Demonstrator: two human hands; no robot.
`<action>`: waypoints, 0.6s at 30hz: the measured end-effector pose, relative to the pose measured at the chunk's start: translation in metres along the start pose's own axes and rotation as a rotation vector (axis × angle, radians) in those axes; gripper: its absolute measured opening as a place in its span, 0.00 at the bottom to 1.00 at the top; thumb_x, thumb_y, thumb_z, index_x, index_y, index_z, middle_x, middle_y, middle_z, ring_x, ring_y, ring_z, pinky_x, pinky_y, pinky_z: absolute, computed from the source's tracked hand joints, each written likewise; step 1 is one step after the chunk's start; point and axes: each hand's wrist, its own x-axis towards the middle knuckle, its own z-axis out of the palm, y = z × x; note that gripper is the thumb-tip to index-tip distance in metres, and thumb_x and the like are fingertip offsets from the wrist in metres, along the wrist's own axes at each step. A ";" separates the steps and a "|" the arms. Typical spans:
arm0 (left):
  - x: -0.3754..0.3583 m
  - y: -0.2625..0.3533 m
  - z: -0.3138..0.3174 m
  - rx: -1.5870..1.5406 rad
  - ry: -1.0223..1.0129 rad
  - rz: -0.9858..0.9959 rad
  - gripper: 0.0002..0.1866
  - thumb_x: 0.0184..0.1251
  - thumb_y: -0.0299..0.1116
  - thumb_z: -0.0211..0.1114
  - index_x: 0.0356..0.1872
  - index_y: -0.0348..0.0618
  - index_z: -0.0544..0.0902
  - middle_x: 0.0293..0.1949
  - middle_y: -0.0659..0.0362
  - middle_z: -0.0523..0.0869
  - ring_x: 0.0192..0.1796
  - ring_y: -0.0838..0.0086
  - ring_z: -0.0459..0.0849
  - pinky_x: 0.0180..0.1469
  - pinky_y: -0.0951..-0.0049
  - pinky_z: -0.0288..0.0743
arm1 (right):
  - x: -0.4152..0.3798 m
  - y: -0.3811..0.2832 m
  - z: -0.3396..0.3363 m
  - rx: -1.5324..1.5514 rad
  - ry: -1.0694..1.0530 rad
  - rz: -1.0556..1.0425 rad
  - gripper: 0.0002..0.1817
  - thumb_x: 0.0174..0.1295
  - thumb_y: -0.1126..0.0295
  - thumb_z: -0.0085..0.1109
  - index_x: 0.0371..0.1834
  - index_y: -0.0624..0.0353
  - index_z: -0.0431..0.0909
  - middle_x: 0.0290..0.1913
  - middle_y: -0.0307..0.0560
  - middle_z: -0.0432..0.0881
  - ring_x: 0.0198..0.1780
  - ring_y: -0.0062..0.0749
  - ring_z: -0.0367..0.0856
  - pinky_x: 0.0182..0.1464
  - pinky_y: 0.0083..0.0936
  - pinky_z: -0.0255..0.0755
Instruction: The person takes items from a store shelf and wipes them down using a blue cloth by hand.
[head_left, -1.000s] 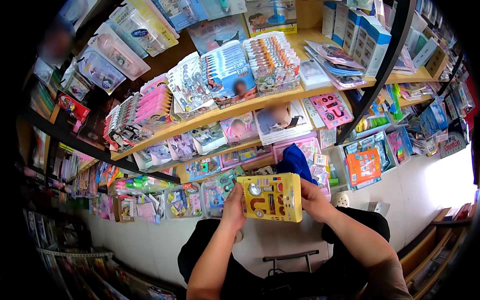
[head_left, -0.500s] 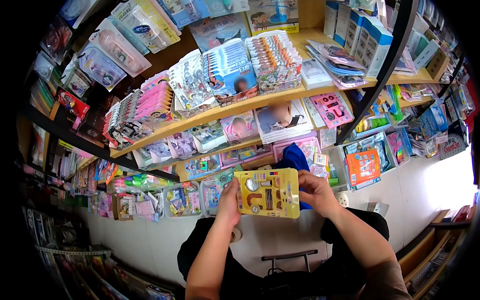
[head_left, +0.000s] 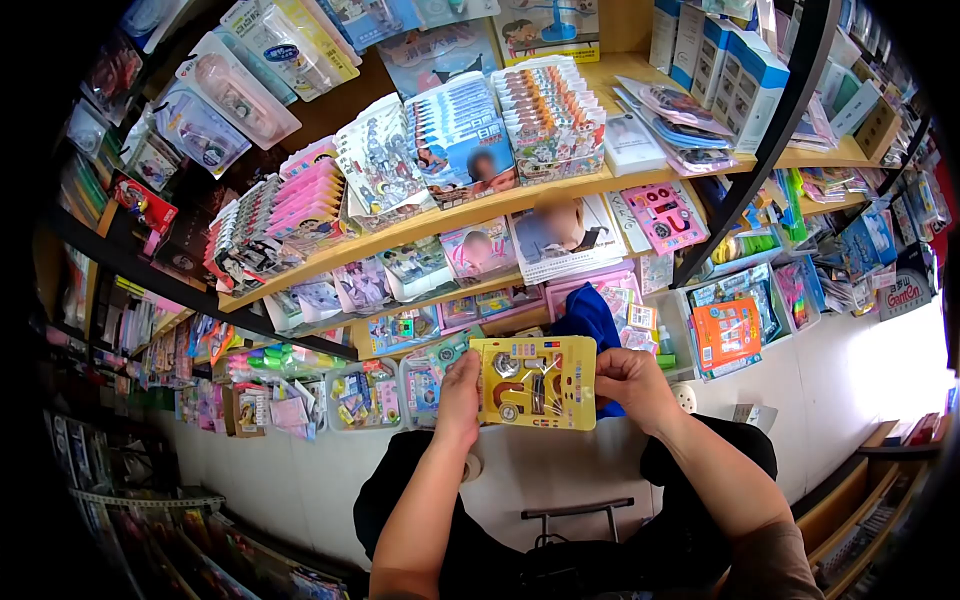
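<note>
A yellow blister-packed magnet set (head_left: 548,412) is held in front of me, its clear face turned up toward the camera. My left hand (head_left: 460,400) grips the pack's left edge, thumb on the front. At its right edge is my right hand (head_left: 632,385), fingers curled and pinched close against the card. A bunched blue cloth (head_left: 588,315) shows above and below the right hand, partly behind the pack, and seems to be in that hand's grasp; the exact hold is hidden.
A wooden shelf (head_left: 400,232) with boxed packets runs across ahead. Below stand clear plastic bins (head_left: 340,418) of small goods, and a bin with an orange pack (head_left: 727,333) is at right. My knees flank a folding metal stand (head_left: 578,508) on the pale floor.
The pack has tilted slightly, its lower edge a little higher and its glare shifted. My right fingers have drawn closer together at its right edge.
</note>
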 end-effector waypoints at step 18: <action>-0.017 0.014 -0.016 -0.156 -0.341 -0.057 0.32 0.69 0.49 0.50 0.66 0.39 0.54 0.62 0.55 0.65 0.63 0.69 0.66 0.61 0.66 0.63 | 0.004 0.003 -0.010 -0.176 -0.165 -0.030 0.19 0.59 0.85 0.50 0.55 0.65 0.69 0.45 0.47 0.82 0.47 0.24 0.79 0.49 0.20 0.72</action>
